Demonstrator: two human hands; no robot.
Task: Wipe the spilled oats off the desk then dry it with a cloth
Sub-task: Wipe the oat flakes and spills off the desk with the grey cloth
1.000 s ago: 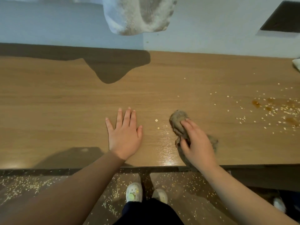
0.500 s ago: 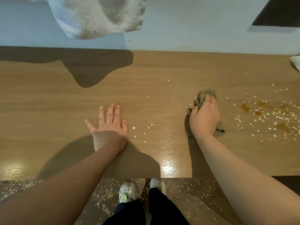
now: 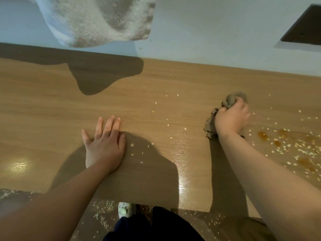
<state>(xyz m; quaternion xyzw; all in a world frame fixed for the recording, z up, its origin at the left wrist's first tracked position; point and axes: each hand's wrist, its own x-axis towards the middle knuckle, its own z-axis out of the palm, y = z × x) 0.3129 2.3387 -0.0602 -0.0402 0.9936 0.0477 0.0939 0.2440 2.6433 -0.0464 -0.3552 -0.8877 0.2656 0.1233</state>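
Observation:
The wooden desk (image 3: 52,105) fills the view. My right hand (image 3: 231,119) grips a crumpled grey-brown cloth (image 3: 210,126) and presses it on the desk right of centre. Spilled oats (image 3: 302,148) with brown wet spots lie just right of that hand. A few stray flakes (image 3: 132,145) sit between my hands. My left hand (image 3: 104,145) rests flat on the desk, fingers straight, left of centre.
A white towel (image 3: 97,20) hangs from above at the back left, against the pale wall. A dark panel (image 3: 305,28) is at the top right. Oats (image 3: 104,213) lie scattered on the floor below the desk's front edge, near my shoe (image 3: 124,209).
My right hand has carried the cloth away from the front edge, farther back and rightward toward the oat spill. My left hand stays flat on the desk.

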